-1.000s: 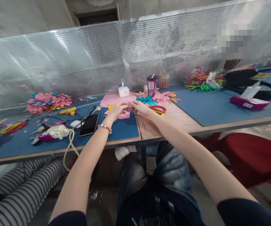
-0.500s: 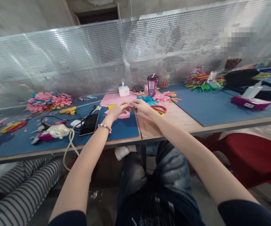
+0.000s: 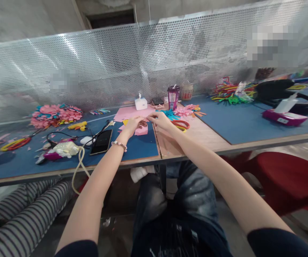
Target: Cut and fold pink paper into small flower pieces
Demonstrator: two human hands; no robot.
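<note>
In the head view, the tall purple cup (image 3: 173,97) has a pale label and some small marks on its side, but they are too tiny to read. Far to the right of the cup, a purple box (image 3: 284,117) has a white label, also too small to read. The dark shirt (image 3: 180,237), below the cup in the view, has white marks that I cannot make out.

The left hand (image 3: 136,125) and the right hand (image 3: 159,119) are together, to the left of the cup and nearer to the person. Their fingers are pinched, with just a narrow gap. They hold a small pink paper (image 3: 145,118), which sits right at the fingertips, between the two hands. The fingers hide most of it, so I cannot tell its shape.

Left of the cup, a white tissue box (image 3: 140,104) stands on a big pink sheet (image 3: 123,113). Some pink pieces (image 3: 141,131) lie by the left hand, to the left of the cup and nearer. Scissors (image 3: 181,125) with red and yellow handles lie in front of the cup. A blue frilly paper (image 3: 171,115) and a pink frilly paper (image 3: 185,111) are also in front of it, just beside each other.
</note>
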